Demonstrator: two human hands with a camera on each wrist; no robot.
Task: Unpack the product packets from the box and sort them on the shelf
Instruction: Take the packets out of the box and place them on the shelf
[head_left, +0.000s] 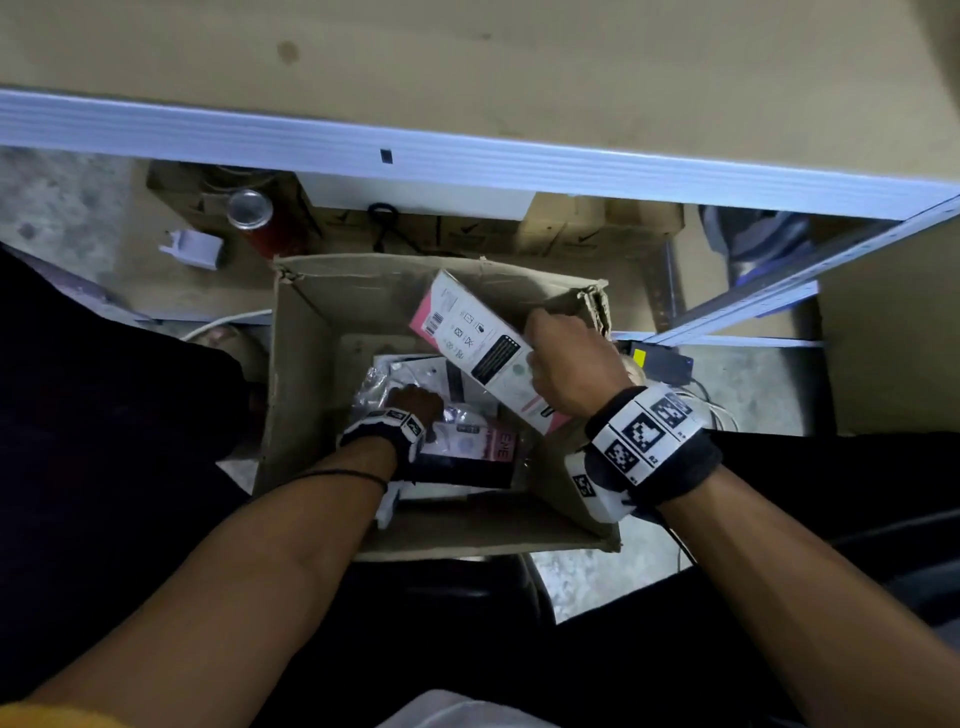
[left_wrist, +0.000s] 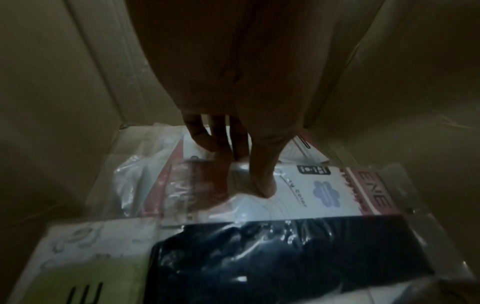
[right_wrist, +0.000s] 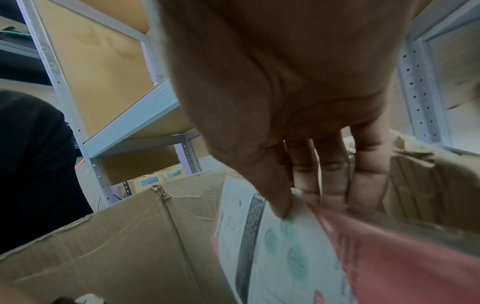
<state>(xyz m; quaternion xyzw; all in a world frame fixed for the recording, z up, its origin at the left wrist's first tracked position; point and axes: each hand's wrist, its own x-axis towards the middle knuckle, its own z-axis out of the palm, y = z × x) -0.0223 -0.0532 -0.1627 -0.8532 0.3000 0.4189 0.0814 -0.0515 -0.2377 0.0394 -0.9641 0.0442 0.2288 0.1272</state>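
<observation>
Right hand (head_left: 563, 364) grips a white-and-pink barcoded packet (head_left: 478, 343) above the cardboard box (head_left: 301, 364); left hand (head_left: 413, 405) pinches a clear-wrapped packet (left_wrist: 324, 189) inside.

Box (head_left: 306, 364): brown corrugated cardboard, matt, creased, torn and frayed at the top corners. Packets (left_wrist: 298, 236) inside: clear glossy plastic film, crinkled, strong glare; dark cloth under the film of one, printed paper card inserts. Carton (head_left: 483, 353): smooth printed card, white and pink, slight sheen. Shelf (head_left: 467, 150): painted metal rails, ribbed edge, perforated uprights; matt wood-look boards, stained. Floor (head_left: 57, 208): rough grey concrete.
</observation>
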